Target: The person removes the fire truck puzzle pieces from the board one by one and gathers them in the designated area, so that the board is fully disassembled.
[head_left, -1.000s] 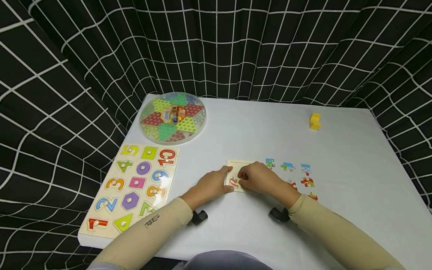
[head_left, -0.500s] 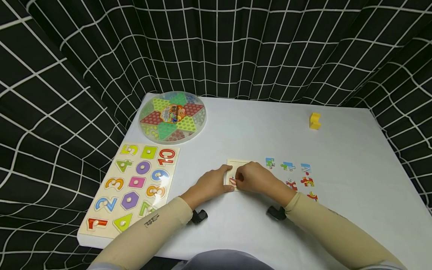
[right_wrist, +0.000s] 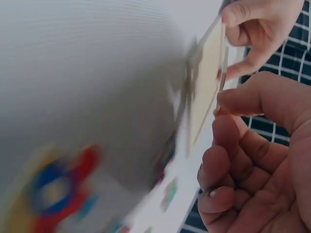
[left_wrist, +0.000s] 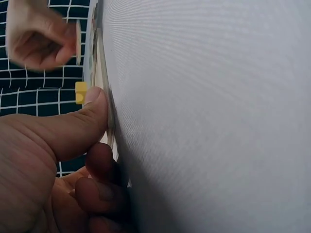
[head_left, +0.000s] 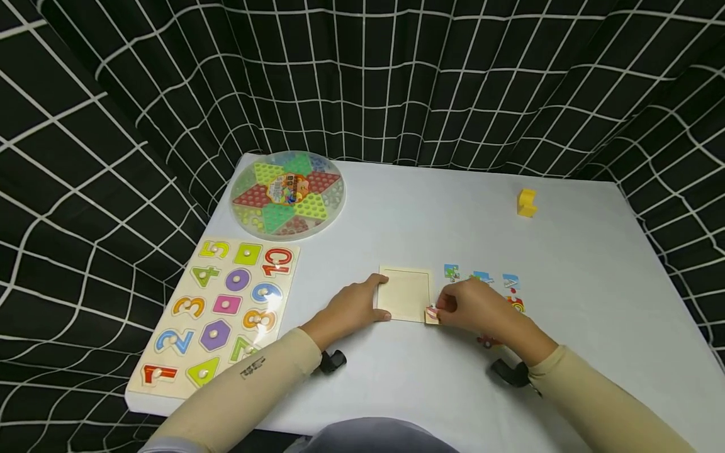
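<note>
The square wooden puzzle board [head_left: 404, 294], a pale tray with a thin raised border and a bare inside, lies on the white table. My left hand [head_left: 348, 309] grips its left edge, with thumb and fingers at the rim; the left wrist view shows the thumb [left_wrist: 80, 128] against that edge. Between thumb and fingertips my right hand [head_left: 481, 308] pinches a jigsaw piece [head_left: 432, 316], lifted at the board's lower right corner. That piece shows thin and edge-on in the right wrist view. Several printed jigsaw pieces [head_left: 511, 281] lie right of the board, some hidden by the right hand.
A wooden number-and-shape peg board [head_left: 226, 305] lies at the left. Behind it sits a round Chinese checkers set [head_left: 287, 195]. A small yellow block [head_left: 526, 203] stands at the back right. Black grid-patterned curtains [head_left: 362, 82] surround the table.
My right hand has lifted the jigsaw piece out of the board's lower left and carried it right, to the lower right corner. The left hand stays at the board's edge.
</note>
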Demonstrator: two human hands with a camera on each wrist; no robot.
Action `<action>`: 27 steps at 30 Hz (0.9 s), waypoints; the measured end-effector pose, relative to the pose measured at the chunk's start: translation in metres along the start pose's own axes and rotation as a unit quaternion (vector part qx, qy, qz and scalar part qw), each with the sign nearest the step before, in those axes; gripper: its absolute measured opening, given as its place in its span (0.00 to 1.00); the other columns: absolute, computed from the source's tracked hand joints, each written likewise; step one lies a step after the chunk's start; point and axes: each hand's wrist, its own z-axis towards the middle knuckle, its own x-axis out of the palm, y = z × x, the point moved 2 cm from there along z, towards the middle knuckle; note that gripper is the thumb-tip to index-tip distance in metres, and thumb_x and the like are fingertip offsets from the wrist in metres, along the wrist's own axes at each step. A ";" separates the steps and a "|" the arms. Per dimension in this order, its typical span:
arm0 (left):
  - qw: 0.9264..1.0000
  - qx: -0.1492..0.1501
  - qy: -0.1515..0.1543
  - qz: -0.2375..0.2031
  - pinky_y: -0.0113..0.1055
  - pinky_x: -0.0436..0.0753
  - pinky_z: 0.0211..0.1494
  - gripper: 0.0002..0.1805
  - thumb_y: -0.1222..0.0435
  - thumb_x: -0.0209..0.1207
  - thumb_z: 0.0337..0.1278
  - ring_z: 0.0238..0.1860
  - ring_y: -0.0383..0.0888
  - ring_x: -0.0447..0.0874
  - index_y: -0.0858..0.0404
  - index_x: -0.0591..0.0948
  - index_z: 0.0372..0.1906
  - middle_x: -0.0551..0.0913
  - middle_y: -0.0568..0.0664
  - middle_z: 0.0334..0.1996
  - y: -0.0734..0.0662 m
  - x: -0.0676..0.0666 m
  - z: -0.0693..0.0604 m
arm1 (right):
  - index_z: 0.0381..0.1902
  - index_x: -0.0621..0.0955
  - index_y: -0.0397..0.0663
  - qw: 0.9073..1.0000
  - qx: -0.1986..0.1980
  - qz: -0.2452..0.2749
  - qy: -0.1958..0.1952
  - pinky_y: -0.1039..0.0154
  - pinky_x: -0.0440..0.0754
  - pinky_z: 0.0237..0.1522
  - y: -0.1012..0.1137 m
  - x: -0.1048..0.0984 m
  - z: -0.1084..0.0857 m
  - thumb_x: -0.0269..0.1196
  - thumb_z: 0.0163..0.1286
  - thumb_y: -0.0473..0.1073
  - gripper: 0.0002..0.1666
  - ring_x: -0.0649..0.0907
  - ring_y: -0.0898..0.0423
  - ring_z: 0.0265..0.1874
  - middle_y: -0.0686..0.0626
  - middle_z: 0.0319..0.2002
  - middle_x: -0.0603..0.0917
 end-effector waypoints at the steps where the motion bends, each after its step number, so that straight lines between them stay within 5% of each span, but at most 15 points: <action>1: 1.000 0.000 -0.001 0.001 0.40 0.76 0.37 0.44 0.48 0.70 0.50 0.33 0.44 0.79 0.52 0.65 0.71 0.85 0.55 0.40 0.000 0.000 0.000 | 0.25 0.80 0.56 1.000 0.006 0.009 0.004 0.65 0.73 0.23 -0.004 -0.001 -0.006 0.69 0.56 0.42 0.07 0.73 0.64 0.16 0.61 0.19 0.75; 9: 1.000 0.000 -0.001 0.003 0.41 0.76 0.37 0.43 0.48 0.71 0.50 0.32 0.45 0.78 0.51 0.65 0.71 0.84 0.55 0.40 0.003 -0.002 0.001 | 0.23 0.79 0.59 0.999 0.011 0.039 0.026 0.67 0.70 0.20 -0.029 0.001 -0.032 0.70 0.54 0.40 0.10 0.72 0.66 0.15 0.62 0.17 0.75; 27: 1.000 0.001 0.001 -0.004 0.40 0.75 0.36 0.43 0.49 0.70 0.52 0.30 0.43 0.77 0.52 0.64 0.71 0.84 0.54 0.36 0.003 0.001 0.002 | 0.23 0.78 0.60 1.000 -0.004 0.007 0.010 0.67 0.68 0.22 -0.038 0.007 -0.033 0.69 0.53 0.37 0.11 0.69 0.66 0.18 0.63 0.17 0.72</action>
